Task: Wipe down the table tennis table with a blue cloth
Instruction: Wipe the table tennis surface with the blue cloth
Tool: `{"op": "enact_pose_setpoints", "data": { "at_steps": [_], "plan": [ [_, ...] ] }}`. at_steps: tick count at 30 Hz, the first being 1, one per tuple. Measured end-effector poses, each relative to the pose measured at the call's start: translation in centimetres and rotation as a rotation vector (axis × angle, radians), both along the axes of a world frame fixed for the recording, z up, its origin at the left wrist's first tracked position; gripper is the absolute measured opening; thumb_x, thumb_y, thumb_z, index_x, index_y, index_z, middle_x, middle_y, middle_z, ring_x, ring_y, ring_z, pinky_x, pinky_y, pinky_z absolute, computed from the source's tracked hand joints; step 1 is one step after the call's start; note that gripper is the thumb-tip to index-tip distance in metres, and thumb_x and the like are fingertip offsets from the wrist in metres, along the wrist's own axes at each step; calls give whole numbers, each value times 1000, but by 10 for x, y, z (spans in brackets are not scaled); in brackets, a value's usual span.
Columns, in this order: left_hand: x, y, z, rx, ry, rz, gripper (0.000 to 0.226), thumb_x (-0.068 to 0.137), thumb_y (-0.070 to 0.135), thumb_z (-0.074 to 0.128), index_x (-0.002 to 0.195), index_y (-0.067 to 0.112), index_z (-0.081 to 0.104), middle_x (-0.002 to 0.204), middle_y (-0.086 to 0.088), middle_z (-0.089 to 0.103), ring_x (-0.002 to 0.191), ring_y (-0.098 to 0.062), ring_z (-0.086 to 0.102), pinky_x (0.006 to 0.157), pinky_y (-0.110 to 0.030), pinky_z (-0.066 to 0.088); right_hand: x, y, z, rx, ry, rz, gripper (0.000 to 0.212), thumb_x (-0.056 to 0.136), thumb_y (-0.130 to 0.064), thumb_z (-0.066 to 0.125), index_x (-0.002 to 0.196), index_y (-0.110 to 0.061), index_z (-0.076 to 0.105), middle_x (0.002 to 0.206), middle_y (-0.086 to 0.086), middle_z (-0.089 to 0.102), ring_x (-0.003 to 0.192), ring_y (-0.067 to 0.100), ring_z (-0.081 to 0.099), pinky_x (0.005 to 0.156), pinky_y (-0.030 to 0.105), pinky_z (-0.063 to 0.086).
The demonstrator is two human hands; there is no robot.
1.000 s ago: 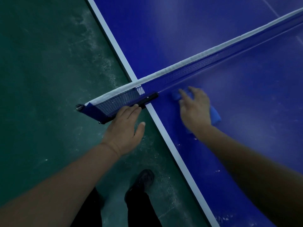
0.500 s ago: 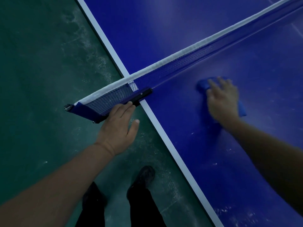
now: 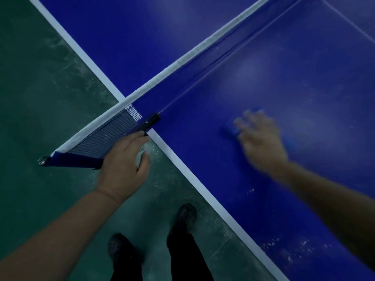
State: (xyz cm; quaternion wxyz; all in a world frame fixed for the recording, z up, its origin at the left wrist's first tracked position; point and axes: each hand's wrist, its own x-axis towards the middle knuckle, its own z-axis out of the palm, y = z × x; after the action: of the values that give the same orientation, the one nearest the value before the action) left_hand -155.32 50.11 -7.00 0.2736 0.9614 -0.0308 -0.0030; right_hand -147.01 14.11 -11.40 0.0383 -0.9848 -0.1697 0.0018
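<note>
Your right hand lies flat on the cloth, fingers spread and pressing, not curled; it is blurred. Cloth is under the palm, on the tabletop just short of the net. Left hand rests at the net clamp, straight-fingered. Cloth is soft, tabletop smooth and dusty.

Scuffed green floor, streaked with pale dust. Two dark shoes below black trouser legs.
</note>
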Motion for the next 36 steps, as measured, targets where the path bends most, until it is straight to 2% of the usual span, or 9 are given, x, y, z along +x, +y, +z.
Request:
{"op": "enact_pose_setpoints", "data": {
  "at_steps": [4, 6, 10, 13, 17, 21, 26, 30, 36],
  "plan": [
    [15, -17, 4, -20, -16, -142, 39, 91, 19, 50, 120, -2, 65, 129, -15, 61, 123, -28, 54, 114, -30, 33, 50, -36, 20, 84, 85, -751, 58, 98, -40, 28, 153, -25, 34, 163, 8, 23, 149, 39, 15, 118, 61, 13],
    [25, -28, 4, -48, 9, -157, 40, 93, 17, 49, 124, -2, 63, 135, -15, 57, 131, -30, 48, 114, -48, 35, 24, 22, 12, 73, 55, -611, 54, 97, -33, 36, 151, -26, 37, 162, 9, 26, 149, 40, 16, 118, 63, 12],
    [39, -52, -6, -21, 34, -181, 51, 96, 27, 40, 137, 0, 52, 149, -15, 45, 142, -30, 35, 118, -53, 25, -96, 119, 0, 48, 124, 131, 53, 95, -40, 37, 148, -33, 38, 159, 2, 34, 149, 35, 19, 119, 57, 3],
    [38, -70, -19, 57, 23, -340, 60, 97, 34, 34, 146, 1, 42, 158, -14, 30, 149, -28, 20, 122, -48, 12, -109, 54, 2, 30, 169, 160, 51, 97, -46, 34, 147, -36, 39, 157, -1, 38, 147, 32, 26, 119, 57, 12],
    [47, -79, -39, 327, -34, -710, 65, 99, 43, 28, 154, 8, 27, 163, -11, 18, 153, -26, 7, 123, -49, 8, -56, -83, 7, -56, 126, -330, 55, 97, -40, 29, 148, -27, 43, 158, 9, 36, 146, 40, 25, 114, 63, 22],
    [63, -72, -49, 521, -49, -832, 71, 99, 54, 20, 156, 11, 20, 164, -11, 15, 153, -28, 7, 120, -57, 10, -25, -109, 13, 78, 101, -877, 53, 102, -42, 29, 154, -33, 29, 165, 2, 19, 152, 33, 8, 119, 60, 8],
    [63, -74, -53, 463, -72, -799, 74, 97, 54, 26, 153, 6, 28, 163, -15, 19, 152, -32, 13, 118, -61, 15, -100, 49, -4, 80, 87, -299, 53, 97, -43, 33, 148, -32, 40, 159, 4, 34, 149, 36, 19, 118, 60, 9],
    [65, -74, -52, 465, -70, -810, 74, 96, 53, 27, 153, 5, 29, 163, -16, 18, 152, -32, 12, 118, -60, 16, -141, 19, 1, 28, 187, 6, 51, 97, -47, 36, 147, -35, 41, 158, 0, 36, 148, 34, 25, 118, 60, 14],
    [65, -75, -47, 452, -42, -815, 73, 97, 53, 22, 153, 6, 27, 162, -15, 18, 152, -31, 12, 120, -57, 13, -84, -66, 8, 84, 148, -975, 51, 104, -42, 29, 154, -36, 27, 165, -2, 16, 152, 31, 4, 120, 61, 5]
  ]
}}
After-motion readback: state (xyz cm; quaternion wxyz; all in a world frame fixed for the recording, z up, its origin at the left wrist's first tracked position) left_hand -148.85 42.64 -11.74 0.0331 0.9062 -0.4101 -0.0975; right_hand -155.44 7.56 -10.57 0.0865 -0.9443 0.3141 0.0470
